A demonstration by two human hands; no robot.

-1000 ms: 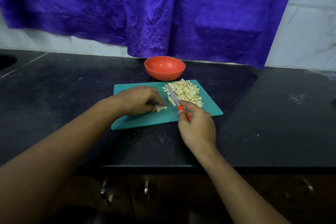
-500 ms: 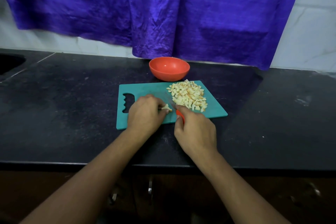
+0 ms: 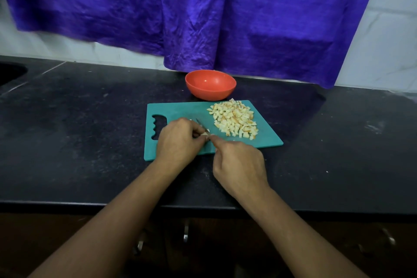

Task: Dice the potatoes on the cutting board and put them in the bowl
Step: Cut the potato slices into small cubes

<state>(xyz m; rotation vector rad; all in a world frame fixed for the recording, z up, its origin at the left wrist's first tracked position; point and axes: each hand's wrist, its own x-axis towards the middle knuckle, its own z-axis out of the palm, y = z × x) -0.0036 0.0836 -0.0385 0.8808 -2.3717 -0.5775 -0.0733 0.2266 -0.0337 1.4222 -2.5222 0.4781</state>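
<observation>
**Nearly there: one small scrap under the blade**

The left hand (image 3: 178,140) curls over and pinches a small potato piece (image 3: 205,133) at its fingertips. The right hand (image 3: 239,162), just beside it, closes round a knife (image 3: 200,124). The handle is hidden in the fist and only the thin blade shows, slanting away past the left fingertips.

The piece looks light, stiff and probably wet-slick, and it is small enough to skid or roll. It wants holding by its sides, pressed flat, with the fingertips tucked back from the edge.

Beyond and to the right of the hands, the diced potato (image 3: 234,119) lies heaped on the cutting board (image 3: 180,108). These loose cubes would scatter if pinched, so they are better scooped or swept. Further out, just past the board's far edge, the bowl (image 3: 209,92) stands on the desk (image 3: 90,119) with no potato visible in it.
</observation>
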